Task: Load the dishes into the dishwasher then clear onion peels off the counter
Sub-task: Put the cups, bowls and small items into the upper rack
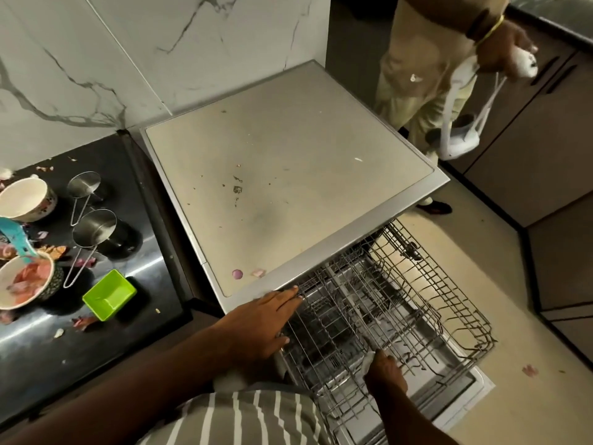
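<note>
Head view, near and right of centre: upper rack (401, 303) of the dishwasher (288, 175) pulled out over the open door (462, 393), apparently bare of dishes, wire tines standing free, presumably drawn forward to give room for loading. Left hand (263, 322) laid flat on the rack's near-left edge just below the machine's front lip, fingers straight and together, gripping nothing, probably steadying or guiding the rack. Right hand (383, 370) down at the rack's near rail, fingers curled, seemingly round the wire with something pale beside the knuckles; exactly what is held cannot be told. Dishes waiting well apart on the dark counter (106, 342) at left: a cream bowl (24, 199) far left, a second bowl (27, 281) nearer holding pinkish onion peels (30, 277) with a teal utensil (16, 239) leaning in, two steel strainers (84, 187), (94, 224) upright with wire handles trailing nearward, a green square container (109, 295) nearest the machine. Loose peel scraps (83, 321) scattered on the counter, two more bits (237, 273) on the dishwasher's beige top near its front edge, one on the floor at right. Loading judged not yet begun. Far right, another person (420, 69) standing with a white device (459, 123) hanging from one hand.
</note>
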`<state>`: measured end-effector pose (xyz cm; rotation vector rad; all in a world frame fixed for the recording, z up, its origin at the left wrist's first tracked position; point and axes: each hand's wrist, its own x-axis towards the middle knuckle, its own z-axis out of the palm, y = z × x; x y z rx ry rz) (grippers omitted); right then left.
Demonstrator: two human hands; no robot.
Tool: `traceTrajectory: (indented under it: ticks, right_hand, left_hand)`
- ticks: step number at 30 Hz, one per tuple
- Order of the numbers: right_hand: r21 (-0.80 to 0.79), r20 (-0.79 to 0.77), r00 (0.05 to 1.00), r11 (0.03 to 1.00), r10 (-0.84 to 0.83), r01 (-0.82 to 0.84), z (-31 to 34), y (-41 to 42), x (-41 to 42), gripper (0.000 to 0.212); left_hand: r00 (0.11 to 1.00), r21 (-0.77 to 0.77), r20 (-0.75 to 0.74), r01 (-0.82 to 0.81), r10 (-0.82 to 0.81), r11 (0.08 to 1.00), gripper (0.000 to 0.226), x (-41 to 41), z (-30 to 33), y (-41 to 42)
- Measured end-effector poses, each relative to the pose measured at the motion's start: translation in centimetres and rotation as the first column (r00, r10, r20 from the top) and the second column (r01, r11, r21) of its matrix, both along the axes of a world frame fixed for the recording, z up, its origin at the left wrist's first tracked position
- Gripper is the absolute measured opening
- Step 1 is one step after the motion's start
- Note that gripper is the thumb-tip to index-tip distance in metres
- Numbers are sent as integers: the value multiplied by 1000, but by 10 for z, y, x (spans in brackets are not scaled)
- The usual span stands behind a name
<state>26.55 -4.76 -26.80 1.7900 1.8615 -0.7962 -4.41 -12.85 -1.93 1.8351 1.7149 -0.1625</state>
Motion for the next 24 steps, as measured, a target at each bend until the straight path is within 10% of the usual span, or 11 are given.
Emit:
traceTrajectory:
  ticks: [12, 24]
  right_hand:
    - [154, -66, 987, 976, -148, 157, 45, -5, -47, 85]
    - [462, -572, 813, 863, 112, 206, 214, -17, -200, 66]
  left_hand:
    - [999, 123, 34, 30, -34, 992, 80, -27, 13, -16]
    - [970, 440, 128, -244, 208, 864, 76, -129, 39, -89]
